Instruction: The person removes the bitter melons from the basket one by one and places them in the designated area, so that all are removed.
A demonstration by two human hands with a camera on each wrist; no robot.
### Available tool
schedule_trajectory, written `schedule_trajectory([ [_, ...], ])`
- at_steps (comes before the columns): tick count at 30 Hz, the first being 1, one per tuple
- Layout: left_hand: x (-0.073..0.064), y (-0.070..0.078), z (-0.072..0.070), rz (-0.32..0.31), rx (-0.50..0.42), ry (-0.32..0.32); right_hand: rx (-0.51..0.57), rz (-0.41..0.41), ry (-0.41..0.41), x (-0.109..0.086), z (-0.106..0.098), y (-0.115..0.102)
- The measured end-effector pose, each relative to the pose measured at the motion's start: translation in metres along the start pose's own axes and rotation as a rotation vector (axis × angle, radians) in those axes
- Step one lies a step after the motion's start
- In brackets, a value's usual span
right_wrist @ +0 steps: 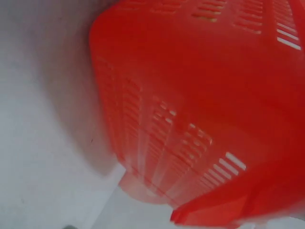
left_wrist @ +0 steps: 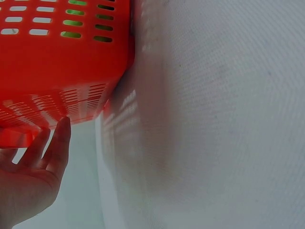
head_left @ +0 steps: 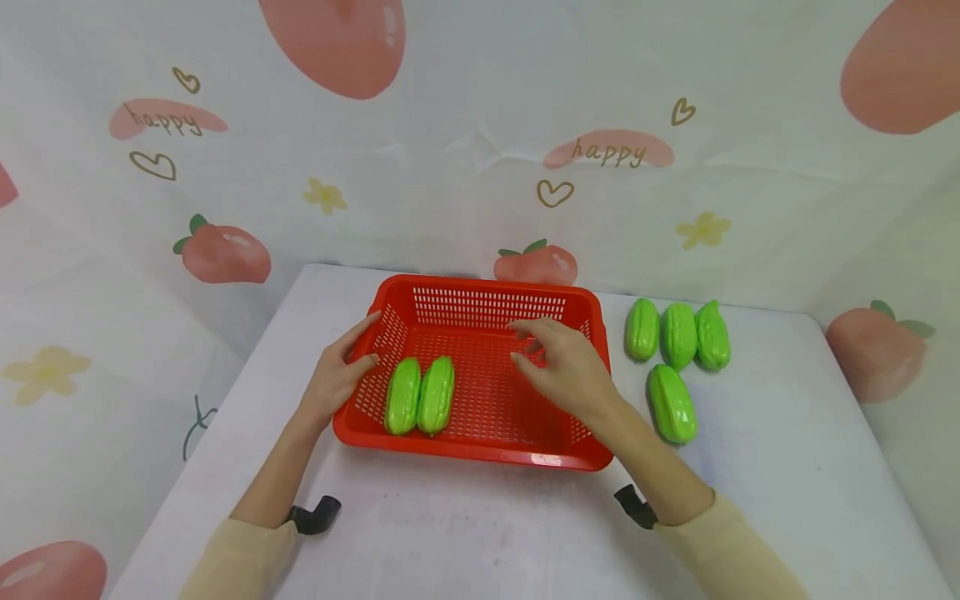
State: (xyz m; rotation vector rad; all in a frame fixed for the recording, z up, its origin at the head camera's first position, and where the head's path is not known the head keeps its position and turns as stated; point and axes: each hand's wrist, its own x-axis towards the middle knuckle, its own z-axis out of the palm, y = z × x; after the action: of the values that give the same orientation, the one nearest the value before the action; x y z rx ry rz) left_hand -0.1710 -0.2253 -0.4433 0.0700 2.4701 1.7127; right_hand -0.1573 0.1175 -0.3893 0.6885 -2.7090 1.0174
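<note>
A red plastic basket (head_left: 480, 454) with slotted walls stands on the white table. Two glossy green ridged gourd-like pieces (head_left: 403, 396) lie side by side in its left front part. At the left rim, my left hand (head_left: 337, 379) holds the basket with the thumb over the edge. The left wrist view shows its fingers (left_wrist: 58, 143) against the outer wall. Over the right half of the basket hovers my right hand (head_left: 566, 371), fingers loosely bent and apart, nothing between them. In the right wrist view the basket's outer side (right_wrist: 190, 90) fills most of the picture and hides that hand.
Right of the basket, several more green ridged pieces (head_left: 679, 335) lie on the table, with one (head_left: 672, 404) nearer the front. A white cloth (head_left: 450, 200) printed with fruit, hearts and flowers hangs behind the table (head_left: 465, 533).
</note>
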Motion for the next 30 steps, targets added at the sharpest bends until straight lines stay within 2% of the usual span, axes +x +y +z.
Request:
schedule_trajectory([
  [7, 0.0, -0.001, 0.0, -0.014, -0.005, -0.001, 0.071, 0.037, -0.051, 0.002, 0.01, -0.008],
  [12, 0.002, -0.004, 0.0, -0.017, 0.011, 0.003, 0.133, 0.111, -0.107, 0.003, 0.019, -0.015],
  [17, 0.004, -0.004, -0.001, -0.017, 0.017, 0.0, 0.135, 0.17, -0.173, 0.003, 0.031, -0.024],
  [27, 0.001, 0.001, 0.0, -0.006, 0.017, 0.005, 0.142, 0.241, -0.277, 0.01, 0.053, -0.044],
  [30, 0.0, 0.002, 0.0, -0.017, 0.002, 0.005, 0.112, 0.244, -0.312, 0.011, 0.061, -0.047],
])
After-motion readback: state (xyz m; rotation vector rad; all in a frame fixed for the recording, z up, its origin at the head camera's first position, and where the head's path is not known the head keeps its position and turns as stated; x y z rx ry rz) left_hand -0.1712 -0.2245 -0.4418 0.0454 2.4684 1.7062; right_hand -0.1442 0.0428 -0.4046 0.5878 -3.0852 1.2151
